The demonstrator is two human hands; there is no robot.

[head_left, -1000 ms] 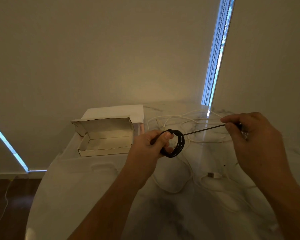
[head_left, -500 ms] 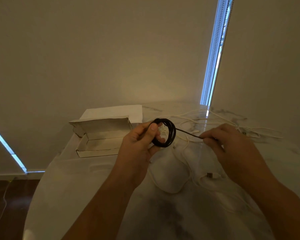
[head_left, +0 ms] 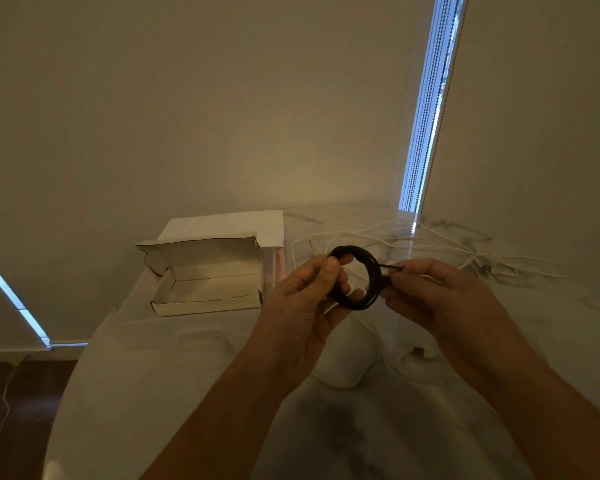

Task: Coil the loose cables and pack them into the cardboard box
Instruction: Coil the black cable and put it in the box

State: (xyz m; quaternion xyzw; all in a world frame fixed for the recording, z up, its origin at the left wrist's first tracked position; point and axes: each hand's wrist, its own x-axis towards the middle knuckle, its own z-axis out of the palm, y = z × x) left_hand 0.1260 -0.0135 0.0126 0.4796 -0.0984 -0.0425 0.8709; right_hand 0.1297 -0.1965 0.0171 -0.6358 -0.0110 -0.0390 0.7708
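Closing in from the right, the right hand (head_left: 440,292) now pinches the black cable (head_left: 355,277) tail against the coil; left hand (head_left: 309,299) fingers grip the coil; nearly wound, cardboard box (head_left: 205,289) open at left on the table (head_left: 153,393); white cables (head_left: 430,244) remain loose.

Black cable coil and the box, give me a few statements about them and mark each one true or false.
1. The left hand holds the black cable coil above the table. True.
2. The cardboard box is closed. False: its lid stands open.
3. The right hand pinches the black cable's loose end right beside the coil. True.
4. The black coil already lies in the box. False: it is in the hands, to the right of the box.
5. White cables lie loose on the table beyond the hands. True.
6. The white cables are wound into a neat bundle. False: they sprawl uncoiled across the tabletop.
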